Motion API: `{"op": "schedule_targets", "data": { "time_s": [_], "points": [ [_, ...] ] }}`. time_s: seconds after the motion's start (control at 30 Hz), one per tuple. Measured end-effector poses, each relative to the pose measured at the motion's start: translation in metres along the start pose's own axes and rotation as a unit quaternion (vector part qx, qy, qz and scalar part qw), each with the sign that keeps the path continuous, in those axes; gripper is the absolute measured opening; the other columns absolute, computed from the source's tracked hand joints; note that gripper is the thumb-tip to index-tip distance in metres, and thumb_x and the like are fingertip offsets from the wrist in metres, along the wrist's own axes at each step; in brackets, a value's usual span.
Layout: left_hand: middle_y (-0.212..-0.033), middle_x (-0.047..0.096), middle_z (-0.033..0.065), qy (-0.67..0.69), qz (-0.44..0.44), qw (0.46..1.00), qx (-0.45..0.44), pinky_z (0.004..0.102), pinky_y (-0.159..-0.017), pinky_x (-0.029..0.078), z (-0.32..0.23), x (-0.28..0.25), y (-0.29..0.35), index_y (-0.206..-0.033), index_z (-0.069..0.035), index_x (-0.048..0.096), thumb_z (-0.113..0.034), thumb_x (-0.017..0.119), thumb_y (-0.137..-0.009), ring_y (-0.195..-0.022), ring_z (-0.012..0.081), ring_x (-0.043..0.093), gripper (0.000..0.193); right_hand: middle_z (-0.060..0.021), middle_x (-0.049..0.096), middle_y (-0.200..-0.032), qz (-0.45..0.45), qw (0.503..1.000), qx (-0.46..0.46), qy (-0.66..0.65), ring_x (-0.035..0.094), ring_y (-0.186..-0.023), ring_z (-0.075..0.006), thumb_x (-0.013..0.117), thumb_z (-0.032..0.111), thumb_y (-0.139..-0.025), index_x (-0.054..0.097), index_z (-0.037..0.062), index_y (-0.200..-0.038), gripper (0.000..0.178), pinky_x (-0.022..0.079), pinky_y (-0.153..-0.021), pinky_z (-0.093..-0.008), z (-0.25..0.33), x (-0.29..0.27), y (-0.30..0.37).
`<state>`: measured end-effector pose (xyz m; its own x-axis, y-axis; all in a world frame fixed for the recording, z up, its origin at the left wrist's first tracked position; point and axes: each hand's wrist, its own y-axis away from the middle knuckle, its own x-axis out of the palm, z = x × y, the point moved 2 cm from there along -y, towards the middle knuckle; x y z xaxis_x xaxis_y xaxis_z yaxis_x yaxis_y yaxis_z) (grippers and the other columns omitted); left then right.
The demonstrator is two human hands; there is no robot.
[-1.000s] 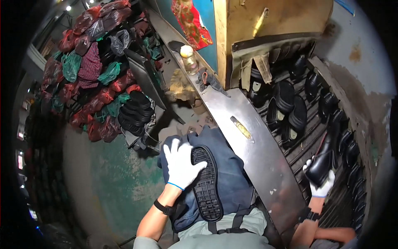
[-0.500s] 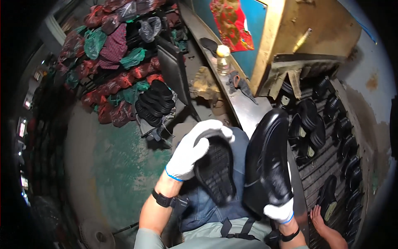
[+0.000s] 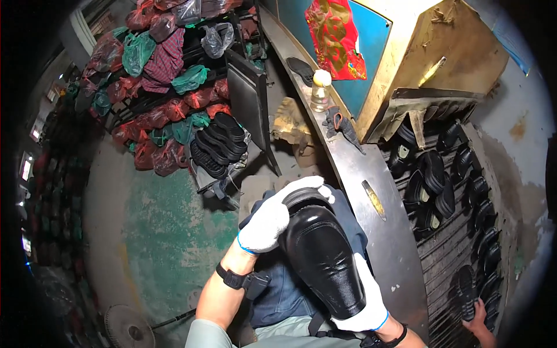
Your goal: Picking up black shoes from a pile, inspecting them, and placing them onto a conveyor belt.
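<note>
A black rubber shoe sole (image 3: 304, 197) is gripped along its end by my left hand (image 3: 264, 226), in a white glove with a blue cuff edge. My right hand (image 3: 368, 304), gloved the same way, is closed around one end of a glossy black leather shoe (image 3: 325, 258). The shoe lies over the sole above my lap, its far end just inside the sole's raised rim. Most of the sole is hidden beneath it. Whether the two are pressed together, I cannot tell.
On the metal bench (image 3: 400, 255) lie a yellow-handled flat tool (image 3: 373, 199), a capped bottle (image 3: 320, 91) and a dark cloth (image 3: 343, 129). Black shoes (image 3: 432, 174) fill the slatted rack at right, where another person's hand (image 3: 479, 320) holds one. Stacked soles (image 3: 217, 145) sit at left.
My right hand has swung the shoe left and down onto the sole, which was apart from it before. The tool on the bench is now uncovered. The other person's hand has shifted right.
</note>
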<state>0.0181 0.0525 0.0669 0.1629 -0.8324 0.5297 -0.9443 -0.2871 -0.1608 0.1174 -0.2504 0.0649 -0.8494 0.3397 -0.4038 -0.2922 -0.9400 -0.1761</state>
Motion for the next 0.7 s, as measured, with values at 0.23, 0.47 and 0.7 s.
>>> {"op": "schedule_targets", "data": {
  "time_s": [0.23,0.47,0.7],
  "points": [
    [-0.160,0.061,0.0192,-0.037,0.019,0.999,0.000,0.0433,-0.129,0.041,-0.006,0.008,-0.002,-0.172,0.005,0.037,-0.067,0.077,-0.100,-0.149,0.0282,0.058,0.109,-0.0350,0.054,-0.162,-0.030,0.999,0.026,-0.011,0.056,-0.149,-0.0512,0.100,0.028,-0.070,0.040,-0.0126,-0.166,0.120,0.042,-0.128,-0.0541,-0.005,0.006,-0.001],
    [-0.162,0.059,0.0197,-0.031,0.019,0.999,-0.015,0.0434,-0.131,0.040,-0.002,0.007,-0.008,-0.171,0.005,0.039,-0.066,0.078,-0.099,-0.151,0.0288,0.056,0.109,-0.0340,0.054,-0.163,-0.032,0.997,0.046,-0.043,0.055,-0.151,-0.0496,0.102,0.029,-0.067,0.040,-0.0123,-0.166,0.124,0.040,-0.130,-0.0541,-0.016,0.004,-0.006],
    [-0.169,0.054,0.0189,-0.048,0.009,0.999,-0.023,0.0435,-0.134,0.036,-0.006,0.010,-0.008,-0.170,0.005,0.040,-0.073,0.084,-0.089,-0.158,0.0292,0.050,0.121,-0.0323,0.054,-0.164,-0.034,0.994,0.048,-0.090,0.052,-0.155,-0.0472,0.104,0.032,-0.063,0.039,-0.0116,-0.167,0.131,0.036,-0.132,-0.0533,-0.041,0.015,-0.013]
  ]
}}
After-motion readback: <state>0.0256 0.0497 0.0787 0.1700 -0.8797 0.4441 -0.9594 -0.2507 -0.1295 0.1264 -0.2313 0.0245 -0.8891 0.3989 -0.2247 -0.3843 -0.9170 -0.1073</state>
